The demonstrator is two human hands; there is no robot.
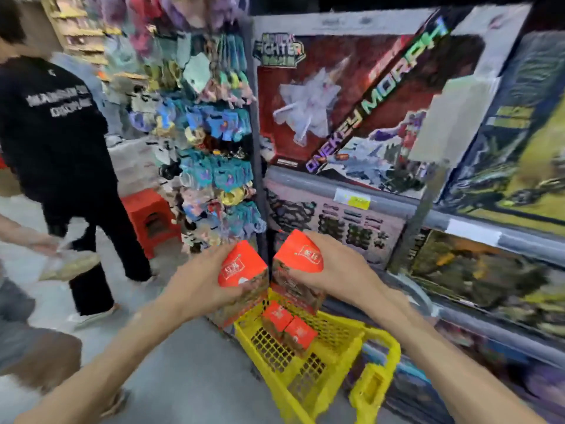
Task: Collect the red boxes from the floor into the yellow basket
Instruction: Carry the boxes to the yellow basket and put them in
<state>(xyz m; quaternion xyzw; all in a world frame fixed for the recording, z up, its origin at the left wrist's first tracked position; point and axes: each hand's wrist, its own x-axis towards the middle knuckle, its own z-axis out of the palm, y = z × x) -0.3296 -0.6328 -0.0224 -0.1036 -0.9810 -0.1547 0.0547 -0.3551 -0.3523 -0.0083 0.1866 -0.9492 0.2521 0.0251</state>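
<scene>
The left hand (pixel 200 280) has its grip closed around a red box (pixel 243 264) — fingers curled on its side. The right hand (pixel 333 267) clamps a second red box (pixel 298 252) the same way. Both are held above the yellow basket (pixel 308 362) — two more red boxes (pixel 289 324) lie inside it.

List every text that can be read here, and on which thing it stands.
"FIGHTER": top left of the big red cardboard toy box on the shelf.
"ONEKEY MORPH": diagonal band on the same box.
Black T-shirt print: blurred.
Small red boxes labels, yellow shelf tag: unreadable.
</scene>
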